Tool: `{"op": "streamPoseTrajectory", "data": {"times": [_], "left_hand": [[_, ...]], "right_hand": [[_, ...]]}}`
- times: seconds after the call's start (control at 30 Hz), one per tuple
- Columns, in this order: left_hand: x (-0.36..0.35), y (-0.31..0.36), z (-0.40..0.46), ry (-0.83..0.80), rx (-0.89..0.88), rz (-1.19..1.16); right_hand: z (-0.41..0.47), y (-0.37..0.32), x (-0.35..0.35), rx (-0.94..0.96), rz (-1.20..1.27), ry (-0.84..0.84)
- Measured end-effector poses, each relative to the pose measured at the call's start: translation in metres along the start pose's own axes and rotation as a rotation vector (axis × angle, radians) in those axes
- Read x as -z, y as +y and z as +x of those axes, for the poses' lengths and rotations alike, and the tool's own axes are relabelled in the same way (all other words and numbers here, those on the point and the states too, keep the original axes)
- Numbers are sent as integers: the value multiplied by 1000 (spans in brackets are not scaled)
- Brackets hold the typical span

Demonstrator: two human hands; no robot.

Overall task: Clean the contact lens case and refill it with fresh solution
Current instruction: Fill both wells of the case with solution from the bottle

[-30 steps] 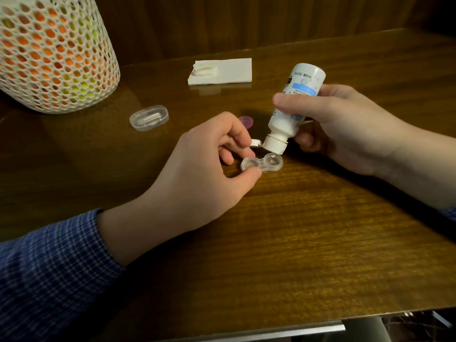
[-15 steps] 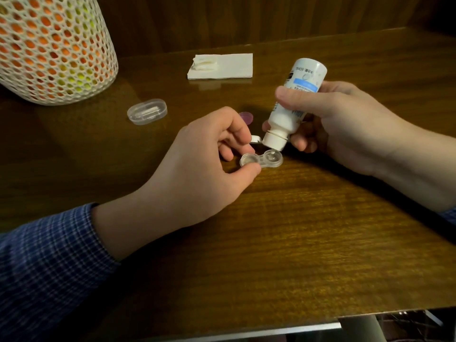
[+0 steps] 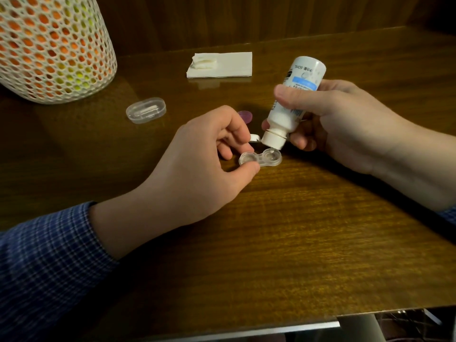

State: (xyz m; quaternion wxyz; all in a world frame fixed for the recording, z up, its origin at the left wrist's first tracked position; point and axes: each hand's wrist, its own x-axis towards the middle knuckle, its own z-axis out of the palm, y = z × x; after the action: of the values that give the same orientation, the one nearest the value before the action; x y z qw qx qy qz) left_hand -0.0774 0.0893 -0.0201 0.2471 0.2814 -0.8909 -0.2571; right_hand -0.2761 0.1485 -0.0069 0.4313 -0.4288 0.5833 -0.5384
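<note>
Table: a wooden top (image 3: 283, 243) with dark brown grain ran across nearly the whole view; its surface was glossy and mirrored pale patches near the far side.
Table edge: a pale metal strip (image 3: 246, 330) lined the near edge at lower right, with a light-coloured leg (image 3: 357, 328) just below it.
Back wall: dark wood panelling (image 3: 222, 21) rose straight from the table's far edge.
Under the table: the space at the lower right corner was dim and too dark to make out.
Light: the light was warm and low, brightest on the middle of the top, fading towards the corners.
</note>
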Motion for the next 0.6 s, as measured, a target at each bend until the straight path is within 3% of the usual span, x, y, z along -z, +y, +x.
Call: {"op": "streamPoseTrajectory", "data": {"times": [0.6], "left_hand": [[0, 1, -1, 6, 6, -2]], "right_hand": [[0, 1, 2, 3, 8, -19]]}}
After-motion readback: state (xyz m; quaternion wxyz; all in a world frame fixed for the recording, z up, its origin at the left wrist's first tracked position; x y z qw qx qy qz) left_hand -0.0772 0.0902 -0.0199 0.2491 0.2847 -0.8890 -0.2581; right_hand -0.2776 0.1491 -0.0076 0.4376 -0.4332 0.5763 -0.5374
